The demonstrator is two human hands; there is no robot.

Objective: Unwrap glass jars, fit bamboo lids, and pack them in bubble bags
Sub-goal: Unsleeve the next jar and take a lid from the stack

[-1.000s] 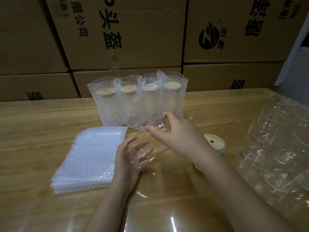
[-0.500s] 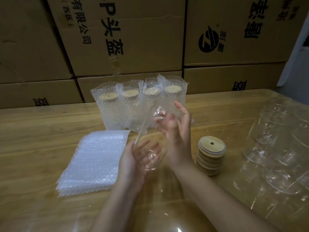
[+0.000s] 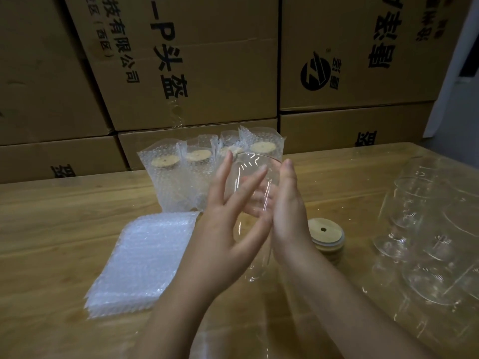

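Wooden table [image 3: 64, 216] | left: flat stack of bubble bags [image 3: 140, 260] | back: four upright bagged jars [image 3: 181, 177] in a row | centre-right: stack of bamboo lids [image 3: 328, 237] | right: cluster of glass jars [image 3: 427, 242]

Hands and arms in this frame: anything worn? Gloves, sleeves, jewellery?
Nothing worn that shows. Left hand and right hand are bare: no gloves, no rings visible. Left forearm and right forearm are bare to the bottom frame edge: no sleeves, watch or bracelet.

Packing storeroom, stacked printed cardboard cartons [image 3: 197, 60] walling a wooden worktable [image 3: 51, 229], bubble bags [image 3: 145, 257] piled.
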